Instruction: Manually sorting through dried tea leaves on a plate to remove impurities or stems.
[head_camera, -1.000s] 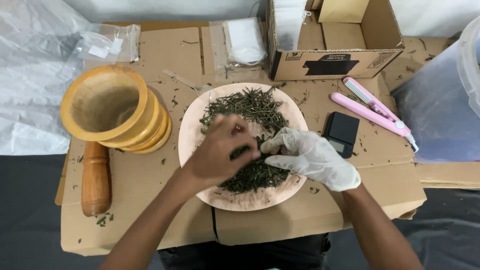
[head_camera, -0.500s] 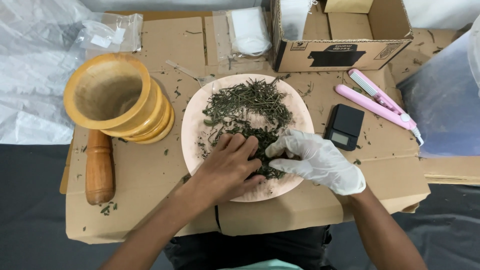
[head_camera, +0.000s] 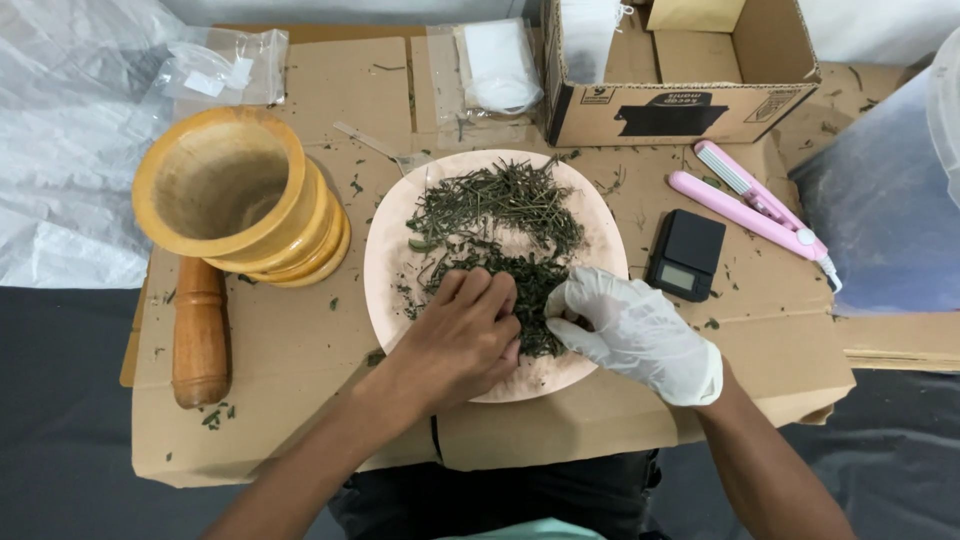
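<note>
Two hands at work over a flattened brown cardboard sheet (head_camera: 300, 350) spread as a worktop. Crumpled clear plastic sheeting (head_camera: 60, 150) off its left edge; translucent blue-grey plastic bin (head_camera: 880, 200) off its right edge. Open brown cardboard box (head_camera: 680, 80) at the far edge, right of centre, with a clear bag of white filter pouches (head_camera: 495, 65) just beside it on the left and a small clear zip bag (head_camera: 215, 70) at the far left corner. Round turned yellow wooden mortar (head_camera: 235, 195) near the left edge, mouth tipped up toward the camera, and a brown wooden pestle (head_camera: 198, 335) lying just below it, touching or nearly so. Round pale pink plate (head_camera: 385, 260) at the centre of the cardboard, heaped with dried green herb stems and leaves (head_camera: 495, 215). Bare left hand (head_camera: 460, 335) resting palm down on the near half of the plate, fingers spread loosely over the herbs, not gripping anything visible. Right hand in a white disposable glove (head_camera: 635, 330) just beside it at the plate's near right rim, fingertips curled and pinched into the herb pile between the two hands. Pink plastic heat sealer (head_camera: 755, 205) lying slantwise near the right edge, and a small black pocket scale (head_camera: 685, 255) between it and the plate. Loose herb crumbs (head_camera: 215, 415) scattered near the pestle's end.
</note>
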